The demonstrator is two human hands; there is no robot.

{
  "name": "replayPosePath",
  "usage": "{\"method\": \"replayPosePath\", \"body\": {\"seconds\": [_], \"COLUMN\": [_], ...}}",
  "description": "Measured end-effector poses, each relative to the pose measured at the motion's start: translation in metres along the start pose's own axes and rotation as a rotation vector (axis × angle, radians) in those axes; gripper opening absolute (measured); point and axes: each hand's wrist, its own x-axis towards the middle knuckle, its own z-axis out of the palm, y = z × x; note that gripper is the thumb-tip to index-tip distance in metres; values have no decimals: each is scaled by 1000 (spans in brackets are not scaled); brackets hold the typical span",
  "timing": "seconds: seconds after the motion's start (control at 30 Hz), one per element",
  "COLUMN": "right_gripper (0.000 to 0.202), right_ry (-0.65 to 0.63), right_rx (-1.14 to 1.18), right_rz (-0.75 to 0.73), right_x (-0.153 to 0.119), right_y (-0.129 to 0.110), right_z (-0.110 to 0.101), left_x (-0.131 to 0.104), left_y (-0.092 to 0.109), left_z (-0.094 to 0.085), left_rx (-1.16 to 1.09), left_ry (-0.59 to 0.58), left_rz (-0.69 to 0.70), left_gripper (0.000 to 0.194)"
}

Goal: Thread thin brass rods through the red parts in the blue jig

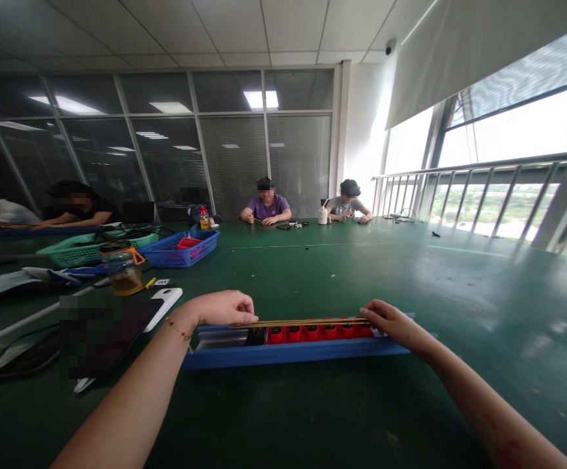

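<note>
A long blue tray (303, 353) lies across the green table in front of me. Inside it stands a row of several red parts (311, 333), with a black piece (257, 336) at their left end. Thin yellowish strips (307, 322) run lengthwise above the red parts. My left hand (227, 308) pinches the strips at their left end, fingers closed. At the other end, my right hand (381, 317) is closed on them near the tray's right end.
To the left are a dark tablet (117, 339), a white object (166, 307), a jar of amber liquid (123, 270), a blue basket (180, 253) and a green basket (63, 251). Several people sit at tables farther back; a white bottle (322, 215) stands near two of them.
</note>
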Motion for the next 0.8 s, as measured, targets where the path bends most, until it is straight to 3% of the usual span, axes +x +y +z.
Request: {"method": "replayPosePath", "body": {"seconds": [0.6,0.8], "right_gripper": [33,35], "right_ry": [30,23], "right_rx": [16,-21], "right_rz": [-34,-3], "right_x": [0,-2], "right_y": [-1,-7], "right_z": [-1,0], "left_x": [2,-5], "left_y": [1,15], "left_z": [3,-4], "left_rx": [21,28], "left_ry": [36,144], "left_rz": [20,66], "left_gripper": [35,35]}}
